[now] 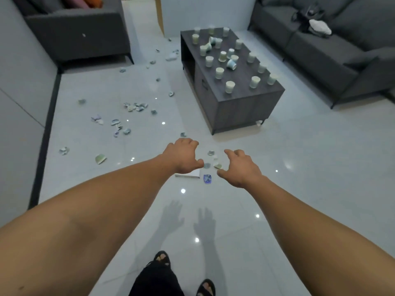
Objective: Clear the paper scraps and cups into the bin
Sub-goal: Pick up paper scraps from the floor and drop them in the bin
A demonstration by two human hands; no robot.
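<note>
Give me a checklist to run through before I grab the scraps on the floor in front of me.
1. Hands free: left hand and right hand hold nothing, fingers loosely curled. Ok.
2. Target in sight: paper scraps lie on the floor, seen between the hands. Ok.
3. Bin located: no bin in view. Not ok.
4. Rest of the mess noted: more scraps lie scattered on the floor to the left. Ok.
5. Cups empty: cups stand on the coffee table, a few tipped over; contents hidden. Cannot tell.
</note>
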